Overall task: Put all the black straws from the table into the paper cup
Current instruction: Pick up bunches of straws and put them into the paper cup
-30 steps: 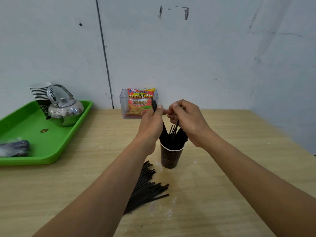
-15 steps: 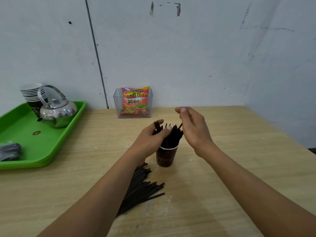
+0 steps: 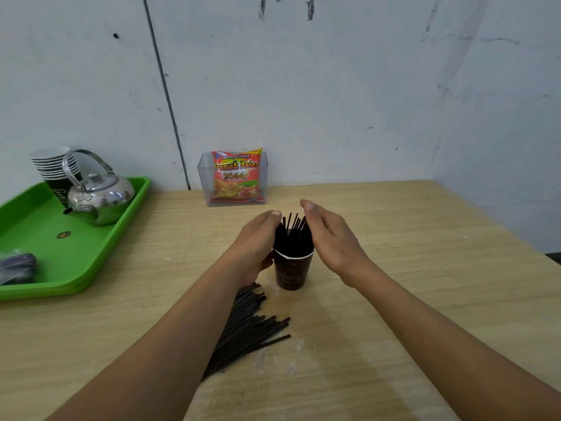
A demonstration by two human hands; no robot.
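Observation:
A dark brown paper cup (image 3: 290, 273) stands upright mid-table with a bundle of black straws (image 3: 293, 235) sticking out of it. My left hand (image 3: 257, 241) and my right hand (image 3: 332, 238) flank that bundle, palms facing each other, fingers extended. The left palm touches the straws and the cup's rim; the right hand sits just beside them, gripping nothing. A loose pile of black straws (image 3: 250, 325) lies flat on the table in front of the cup, partly hidden under my left forearm.
A clear plastic box holding a French fries snack bag (image 3: 235, 180) stands against the wall behind the cup. At the left, a green tray (image 3: 39, 238) carries a metal kettle (image 3: 100, 197), stacked paper cups (image 3: 54, 165) and a dark bag (image 3: 16, 267).
Both hands have come down from pinching straws above the cup. The straws now stand in the cup, and the hands have opened on either side of the bundle.

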